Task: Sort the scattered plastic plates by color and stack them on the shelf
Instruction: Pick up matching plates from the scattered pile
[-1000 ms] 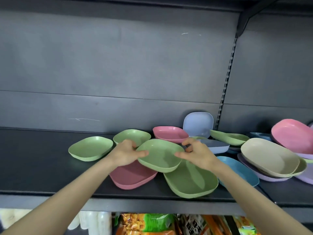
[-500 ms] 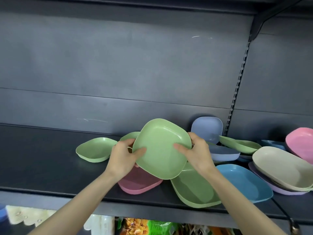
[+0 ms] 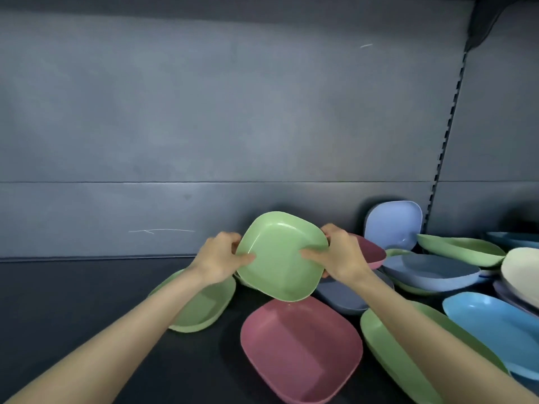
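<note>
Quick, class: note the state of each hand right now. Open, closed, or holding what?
Left hand: closed on the left rim of the tilted green plate, thumb on its inside.
Right hand: closed on the right rim of the same plate.

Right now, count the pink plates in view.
2. The front pink plate lies below the held green plate; the rear pink plate peeks out behind the right hand. More may be hidden.

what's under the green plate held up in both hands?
Below the held green plate: a pink plate in front, a slate-blue plate to the right, and a green rim peeking out at lower left. What lies directly behind it is hidden.
</note>
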{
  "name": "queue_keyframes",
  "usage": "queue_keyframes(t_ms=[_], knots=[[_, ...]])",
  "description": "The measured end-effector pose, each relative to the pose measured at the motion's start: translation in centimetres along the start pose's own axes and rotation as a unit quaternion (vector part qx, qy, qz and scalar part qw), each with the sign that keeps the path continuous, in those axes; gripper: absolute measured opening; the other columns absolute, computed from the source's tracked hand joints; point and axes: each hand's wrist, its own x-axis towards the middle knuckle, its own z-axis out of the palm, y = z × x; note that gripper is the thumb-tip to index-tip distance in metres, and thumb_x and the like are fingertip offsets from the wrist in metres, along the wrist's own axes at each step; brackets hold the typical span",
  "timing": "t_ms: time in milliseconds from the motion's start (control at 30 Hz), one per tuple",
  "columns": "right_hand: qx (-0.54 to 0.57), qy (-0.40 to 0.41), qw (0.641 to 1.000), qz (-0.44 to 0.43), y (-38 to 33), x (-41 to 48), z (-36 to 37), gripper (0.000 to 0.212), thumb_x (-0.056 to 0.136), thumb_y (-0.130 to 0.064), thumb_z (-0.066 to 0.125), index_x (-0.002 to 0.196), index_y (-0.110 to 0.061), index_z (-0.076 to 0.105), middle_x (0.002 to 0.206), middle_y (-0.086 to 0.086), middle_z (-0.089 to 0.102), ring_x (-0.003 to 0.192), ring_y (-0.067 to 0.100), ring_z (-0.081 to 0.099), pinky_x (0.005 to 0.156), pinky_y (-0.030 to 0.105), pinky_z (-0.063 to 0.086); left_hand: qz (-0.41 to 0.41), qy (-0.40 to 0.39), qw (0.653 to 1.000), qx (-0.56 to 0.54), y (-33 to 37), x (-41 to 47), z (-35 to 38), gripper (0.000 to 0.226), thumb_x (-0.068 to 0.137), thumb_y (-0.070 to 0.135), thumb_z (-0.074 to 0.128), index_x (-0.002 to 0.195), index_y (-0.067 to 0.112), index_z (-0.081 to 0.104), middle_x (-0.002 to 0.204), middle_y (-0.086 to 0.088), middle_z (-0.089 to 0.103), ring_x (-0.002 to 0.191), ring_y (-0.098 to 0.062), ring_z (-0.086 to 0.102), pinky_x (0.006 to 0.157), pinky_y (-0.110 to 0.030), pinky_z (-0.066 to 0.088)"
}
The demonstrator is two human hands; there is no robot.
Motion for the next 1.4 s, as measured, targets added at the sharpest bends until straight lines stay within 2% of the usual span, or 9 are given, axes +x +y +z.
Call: queue_keyframes(t_ms=[67,233,300,433,600,933,1133,1267,1400], knots=[[-0.049,0.006,0.999,0.015,-0.3,0.7,0.9,0.033,0.072,-0.023,0.073,0.094,-0.005,0.055,0.086,0.012,0.067,0.078,0.034,0.065,0.069,0.049,0.056,0.004,-0.038,0.999,0.014,-1.1,1.8,-0.3,0.016,0.080,0.032,0.070,0.085,0.018,0.065,0.081,0.004,0.067,0.080,-0.020,0.062,0.075,-0.032,0.050],[-0.122,0.023,0.991,0.044,-0.9,1.6,2.1,0.035,0.073,-0.021,0.072,0.095,-0.003,0.053,0.087,0.014,0.065,0.080,0.034,0.063,0.070,0.048,0.055,0.019,-0.130,0.991,0.032,-2.6,4.5,0.0,0.018,0.080,0.032,0.068,0.083,0.015,0.064,0.078,0.005,0.065,0.069,-0.012,0.058,0.058,-0.023,0.043],[-0.138,0.031,0.989,0.051,-1.0,1.7,2.4,0.037,0.073,-0.022,0.073,0.096,-0.002,0.052,0.089,0.015,0.065,0.080,0.036,0.063,0.070,0.047,0.054,0.025,-0.151,0.988,0.027,-3.0,5.2,0.1,0.020,0.080,0.032,0.068,0.087,0.013,0.066,0.084,0.002,0.068,0.076,-0.015,0.062,0.063,-0.024,0.045],[-0.169,0.042,0.983,0.063,-1.2,2.1,3.1,0.040,0.073,-0.026,0.074,0.099,-0.002,0.055,0.095,0.017,0.065,0.086,0.036,0.062,0.073,0.043,0.052,0.026,-0.141,0.989,0.018,-3.9,6.3,0.4,0.028,0.079,0.033,0.069,0.096,0.010,0.066,0.094,-0.001,0.070,0.087,-0.019,0.064,0.073,-0.029,0.049],[-0.193,0.027,0.978,0.072,-1.3,2.7,4.3,0.041,0.072,-0.026,0.075,0.101,-0.005,0.054,0.098,0.016,0.065,0.089,0.035,0.061,0.075,0.041,0.051,0.022,-0.135,0.991,0.008,-5.1,6.0,0.6,0.028,0.079,0.030,0.070,0.096,0.010,0.061,0.077,0.006,0.059,0.072,-0.015,0.056,0.055,-0.022,0.039],[-0.311,0.012,0.948,0.066,-2.0,2.6,4.9,0.036,0.079,-0.026,0.066,0.106,-0.007,0.051,0.099,0.014,0.061,0.092,0.038,0.059,0.069,0.035,0.044,0.006,-0.102,0.994,-0.033,-6.0,6.2,0.9,0.034,0.075,0.024,0.074,0.097,0.008,0.053,0.092,-0.004,0.067,0.085,-0.023,0.064,0.073,-0.033,0.051],[-0.259,0.026,0.964,0.053,-1.5,2.9,5.1,0.032,0.077,-0.020,0.067,0.102,-0.005,0.053,0.092,0.015,0.065,0.086,0.038,0.059,0.071,0.040,0.052,0.009,-0.094,0.993,-0.066,-6.3,6.2,0.7,0.035,0.073,0.021,0.075,0.102,0.010,0.059,0.096,-0.004,0.068,0.088,-0.021,0.065,0.079,-0.036,0.054],[-0.206,0.048,0.977,0.040,-1.0,3.1,5.5,0.027,0.074,-0.016,0.067,0.097,-0.005,0.059,0.084,0.014,0.065,0.081,0.037,0.058,0.068,0.041,0.051,0.004,-0.097,0.988,-0.117,-6.9,6.4,0.4,0.021,0.075,0.014,0.075,0.093,0.011,0.065,0.088,-0.003,0.070,0.079,-0.018,0.068,0.074,-0.033,0.056],[-0.128,0.039,0.991,0.028,-1.0,3.3,5.4,0.028,0.073,-0.016,0.071,0.099,-0.013,0.062,0.077,0.009,0.066,0.078,0.032,0.062,0.069,0.036,0.052,-0.011,-0.079,0.983,-0.163,-7.1,6.3,0.3,0.021,0.073,0.006,0.075,0.091,0.010,0.063,0.084,-0.005,0.070,0.077,-0.022,0.069,0.071,-0.038,0.058]])
